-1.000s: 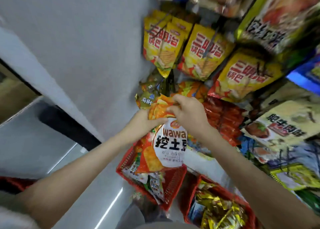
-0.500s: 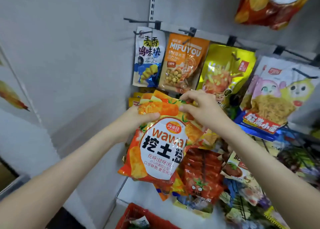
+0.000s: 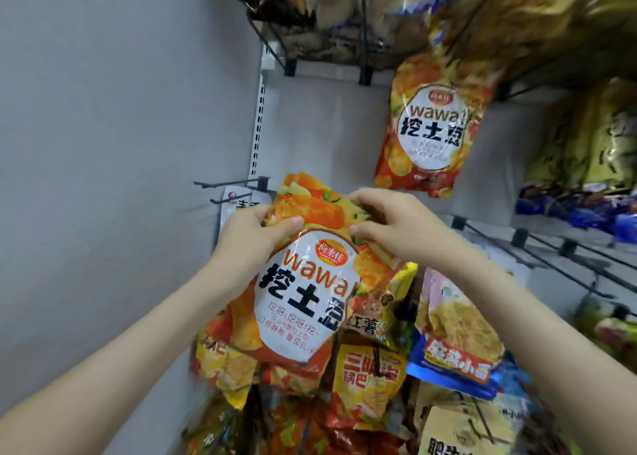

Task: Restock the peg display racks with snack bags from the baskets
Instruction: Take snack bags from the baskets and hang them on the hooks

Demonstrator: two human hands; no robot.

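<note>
Two hands hold one orange snack bag (image 3: 303, 282) in front of the rack, and everything turns on where its top edge sits against the pegs. Start with the wide part: the grey back panel (image 3: 327, 127) is bare between the upper rail and your hands, so you have open room above and ahead. A matching bag (image 3: 431, 123) hangs up and to the right of yours, well apart from it. Your bag hangs long axis upright, tilted a little, its top edge between your hands. Your left hand (image 3: 248, 237) pinches the upper left corner; your right hand (image 3: 396, 223) closes on the upper right and sits nearer the hanging bag. Two bare pegs (image 3: 227, 183) jut out just left of the top edge, beside your left hand. I cannot make out the bag's hang hole.
</note>
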